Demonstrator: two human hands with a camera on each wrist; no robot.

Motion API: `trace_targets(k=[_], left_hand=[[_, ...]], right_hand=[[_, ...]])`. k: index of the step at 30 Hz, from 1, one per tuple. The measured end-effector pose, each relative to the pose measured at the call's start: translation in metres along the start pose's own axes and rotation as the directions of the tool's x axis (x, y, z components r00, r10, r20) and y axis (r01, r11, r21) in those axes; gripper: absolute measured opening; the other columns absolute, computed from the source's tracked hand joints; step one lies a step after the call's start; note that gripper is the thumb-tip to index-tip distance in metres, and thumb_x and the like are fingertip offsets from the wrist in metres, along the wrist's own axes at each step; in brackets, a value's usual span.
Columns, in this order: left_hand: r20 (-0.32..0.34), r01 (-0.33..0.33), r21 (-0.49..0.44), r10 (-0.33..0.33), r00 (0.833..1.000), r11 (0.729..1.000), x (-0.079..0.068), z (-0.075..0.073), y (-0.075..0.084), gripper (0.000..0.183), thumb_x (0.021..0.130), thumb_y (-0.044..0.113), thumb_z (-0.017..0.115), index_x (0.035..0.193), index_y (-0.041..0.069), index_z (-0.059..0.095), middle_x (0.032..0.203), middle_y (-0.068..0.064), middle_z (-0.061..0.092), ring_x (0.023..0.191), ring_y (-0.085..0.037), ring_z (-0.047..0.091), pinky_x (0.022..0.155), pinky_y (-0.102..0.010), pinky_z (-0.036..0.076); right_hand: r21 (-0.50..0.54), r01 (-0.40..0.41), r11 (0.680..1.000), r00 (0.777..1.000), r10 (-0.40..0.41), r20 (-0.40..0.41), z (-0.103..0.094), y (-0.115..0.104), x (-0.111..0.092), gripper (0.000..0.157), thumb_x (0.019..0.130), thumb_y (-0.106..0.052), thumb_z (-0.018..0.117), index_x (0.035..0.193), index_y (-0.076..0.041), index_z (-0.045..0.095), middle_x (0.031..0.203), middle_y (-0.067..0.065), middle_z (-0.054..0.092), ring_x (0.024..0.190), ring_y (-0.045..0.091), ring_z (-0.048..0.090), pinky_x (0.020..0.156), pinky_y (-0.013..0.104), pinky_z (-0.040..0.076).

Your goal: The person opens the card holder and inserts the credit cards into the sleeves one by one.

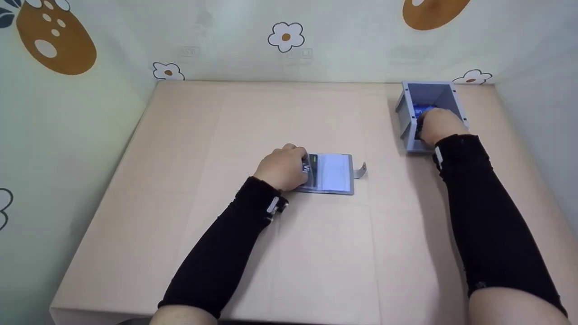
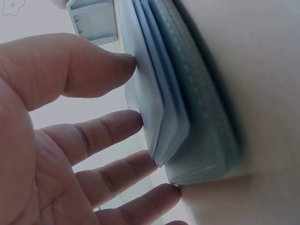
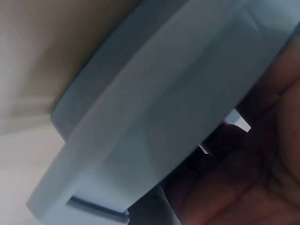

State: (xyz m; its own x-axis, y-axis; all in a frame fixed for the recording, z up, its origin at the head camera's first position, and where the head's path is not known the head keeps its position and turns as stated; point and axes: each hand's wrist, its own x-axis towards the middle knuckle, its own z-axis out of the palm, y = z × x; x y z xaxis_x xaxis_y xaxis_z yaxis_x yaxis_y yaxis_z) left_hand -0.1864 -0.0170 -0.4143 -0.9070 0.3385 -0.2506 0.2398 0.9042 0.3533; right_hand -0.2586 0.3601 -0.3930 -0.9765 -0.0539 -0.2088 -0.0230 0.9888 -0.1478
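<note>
A card holder [image 1: 335, 174] lies spread on the table, its clear sleeves showing and its snap strap [image 1: 360, 170] sticking out to the right. My left hand [image 1: 282, 168] is over its left half, where dark cards [image 1: 311, 171] show beside the fingers. In the left wrist view, the thumb and fingertips touch the edges of the sleeves [image 2: 161, 108], fingers fairly straight. My right hand [image 1: 440, 125] reaches into a grey plastic bin [image 1: 408, 146]. Blue cards or packets [image 1: 423, 109] show in the bin beyond it. The bin's wall hides most of the right fingers, so whether they hold anything is unclear.
The bin stands near the back right of the cloth-covered table [image 1: 216, 135], close to the right wall [image 1: 537, 104]. Walls with flower prints border the table at the back and left.
</note>
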Motion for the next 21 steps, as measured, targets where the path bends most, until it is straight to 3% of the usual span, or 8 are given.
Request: trace_targets(k=[14, 21], left_hand=[[0.009, 0.005, -0.001, -0.005, 1.0, 1.0, -0.0005, -0.0015, 0.0005, 0.054, 0.088, 0.021, 0.069, 0.141, 0.012, 0.061, 0.14, -0.01, 0.06, 0.114, -0.031, 0.062, 0.1, -0.049, 0.054], [0.001, -0.002, 0.001, 0.002, 1.0, 1.0, -0.0002, -0.0006, 0.0007, 0.054, 0.088, 0.021, 0.068, 0.141, 0.012, 0.062, 0.143, -0.01, 0.06, 0.115, -0.032, 0.063, 0.1, -0.049, 0.054]], right_hand=[[-0.037, -0.003, 0.999, 1.0, 0.002, -0.022, -0.0007, -0.0048, 0.0062, 0.024, 0.091, 0.005, 0.052, 0.106, 0.017, 0.066, 0.113, 0.041, 0.066, 0.092, 0.045, 0.062, 0.096, 0.064, 0.051], [-0.052, 0.01, 0.999, 0.999, -0.012, -0.035, -0.0018, -0.0039, 0.0095, 0.03, 0.09, 0.006, 0.05, 0.113, 0.018, 0.064, 0.116, 0.042, 0.065, 0.102, 0.052, 0.064, 0.101, 0.065, 0.049]])
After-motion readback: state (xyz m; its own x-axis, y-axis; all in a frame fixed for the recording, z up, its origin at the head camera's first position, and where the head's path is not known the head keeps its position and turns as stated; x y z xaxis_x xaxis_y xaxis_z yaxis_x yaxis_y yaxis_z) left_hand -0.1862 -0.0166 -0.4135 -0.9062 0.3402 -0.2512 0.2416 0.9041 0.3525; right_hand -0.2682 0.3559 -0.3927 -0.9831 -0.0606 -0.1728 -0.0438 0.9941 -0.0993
